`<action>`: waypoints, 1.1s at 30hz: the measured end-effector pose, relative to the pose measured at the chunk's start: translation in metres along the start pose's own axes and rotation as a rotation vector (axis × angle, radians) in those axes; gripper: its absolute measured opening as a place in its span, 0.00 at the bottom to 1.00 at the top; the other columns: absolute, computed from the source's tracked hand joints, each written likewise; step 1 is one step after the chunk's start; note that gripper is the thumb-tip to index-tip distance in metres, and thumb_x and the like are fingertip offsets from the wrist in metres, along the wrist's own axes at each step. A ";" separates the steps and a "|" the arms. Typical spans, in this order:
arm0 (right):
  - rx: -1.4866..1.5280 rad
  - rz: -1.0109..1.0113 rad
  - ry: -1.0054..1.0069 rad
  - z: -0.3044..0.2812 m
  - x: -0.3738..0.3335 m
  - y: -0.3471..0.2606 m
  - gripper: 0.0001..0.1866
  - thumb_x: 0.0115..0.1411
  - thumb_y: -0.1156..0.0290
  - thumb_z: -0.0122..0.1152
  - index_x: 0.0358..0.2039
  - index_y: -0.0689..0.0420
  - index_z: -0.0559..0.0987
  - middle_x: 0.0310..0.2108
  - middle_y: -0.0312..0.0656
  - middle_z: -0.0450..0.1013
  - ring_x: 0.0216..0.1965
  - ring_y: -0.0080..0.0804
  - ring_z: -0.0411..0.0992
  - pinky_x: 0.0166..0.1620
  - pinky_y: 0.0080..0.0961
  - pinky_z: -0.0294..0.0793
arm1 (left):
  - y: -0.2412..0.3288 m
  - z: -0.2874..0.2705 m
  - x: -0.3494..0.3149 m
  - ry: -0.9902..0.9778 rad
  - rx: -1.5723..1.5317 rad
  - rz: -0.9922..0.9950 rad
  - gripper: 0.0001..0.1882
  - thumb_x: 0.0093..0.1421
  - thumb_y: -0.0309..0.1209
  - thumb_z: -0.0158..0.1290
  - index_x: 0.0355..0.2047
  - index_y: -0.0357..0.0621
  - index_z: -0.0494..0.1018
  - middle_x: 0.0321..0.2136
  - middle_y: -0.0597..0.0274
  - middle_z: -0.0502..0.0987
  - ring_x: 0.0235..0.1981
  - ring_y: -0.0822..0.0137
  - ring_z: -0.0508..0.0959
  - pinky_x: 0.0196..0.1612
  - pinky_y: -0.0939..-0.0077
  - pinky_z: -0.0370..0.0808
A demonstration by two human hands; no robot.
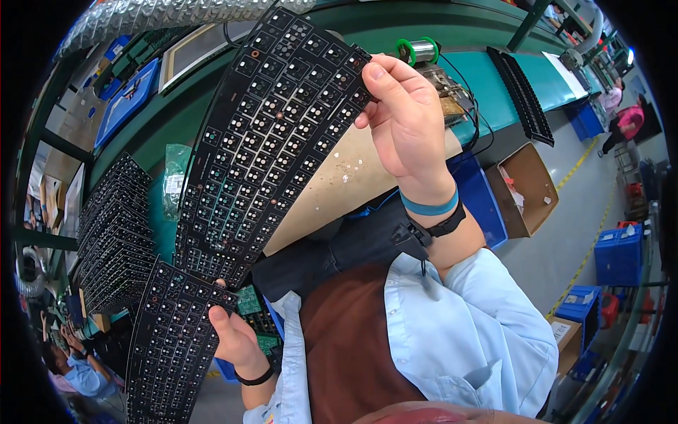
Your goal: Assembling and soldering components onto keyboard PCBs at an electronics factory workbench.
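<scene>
Two long black keyboard circuit boards, dotted with rows of white-ringed switch positions, are in my hands. My right hand (406, 116) pinches the far right corner of the upper keyboard circuit board (265, 155), which is raised and tilted over the bench. My left hand (239, 345) grips the right edge of the lower keyboard circuit board (173, 339), thumb on top. The near end of the upper board meets or overlaps the far end of the lower one, close to my left fingers. Whether the left fingertips also touch the upper board I cannot tell.
A tall stack of similar boards (116, 240) stands at left beside a green plastic bag (174, 182). Beyond my right hand are a solder spool (421, 51) and a black slotted rack (521, 95). A cardboard box (540, 187) sits right; a silver duct (169, 18) crosses overhead.
</scene>
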State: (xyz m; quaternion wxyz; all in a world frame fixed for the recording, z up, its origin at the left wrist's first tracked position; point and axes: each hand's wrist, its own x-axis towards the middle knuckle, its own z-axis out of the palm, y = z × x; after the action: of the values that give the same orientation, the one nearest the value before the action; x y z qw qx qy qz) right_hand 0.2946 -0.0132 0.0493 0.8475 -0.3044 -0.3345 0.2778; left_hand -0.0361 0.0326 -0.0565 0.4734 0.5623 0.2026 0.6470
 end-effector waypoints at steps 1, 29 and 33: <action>0.004 -0.004 -0.007 -0.001 0.000 -0.001 0.07 0.65 0.72 0.57 0.42 0.59 0.77 0.33 0.33 0.77 0.28 0.18 0.74 0.26 0.18 0.73 | 0.000 0.000 -0.001 -0.005 0.001 0.008 0.23 0.64 0.22 0.50 0.59 0.32 0.61 0.52 0.49 0.71 0.50 0.56 0.75 0.56 0.57 0.74; 0.089 0.026 -0.065 0.007 -0.024 0.021 0.09 0.64 0.72 0.59 0.43 0.59 0.78 0.34 0.37 0.78 0.30 0.22 0.76 0.26 0.21 0.76 | 0.059 0.000 -0.058 0.159 0.156 0.003 0.23 0.62 0.20 0.50 0.58 0.29 0.62 0.51 0.44 0.72 0.47 0.55 0.77 0.53 0.57 0.76; -0.007 0.020 -0.036 -0.004 -0.026 -0.010 0.06 0.64 0.72 0.58 0.41 0.58 0.78 0.34 0.36 0.78 0.31 0.21 0.75 0.29 0.22 0.74 | 0.069 0.010 -0.043 0.055 0.099 -0.027 0.18 0.61 0.22 0.54 0.52 0.30 0.68 0.45 0.50 0.77 0.45 0.59 0.78 0.49 0.66 0.76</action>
State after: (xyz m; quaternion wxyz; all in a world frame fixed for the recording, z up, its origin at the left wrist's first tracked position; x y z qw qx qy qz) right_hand 0.2838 -0.0387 0.0438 0.8375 -0.3053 -0.3477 0.2906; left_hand -0.0570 -0.0381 -0.0218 0.4481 0.5641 0.2548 0.6450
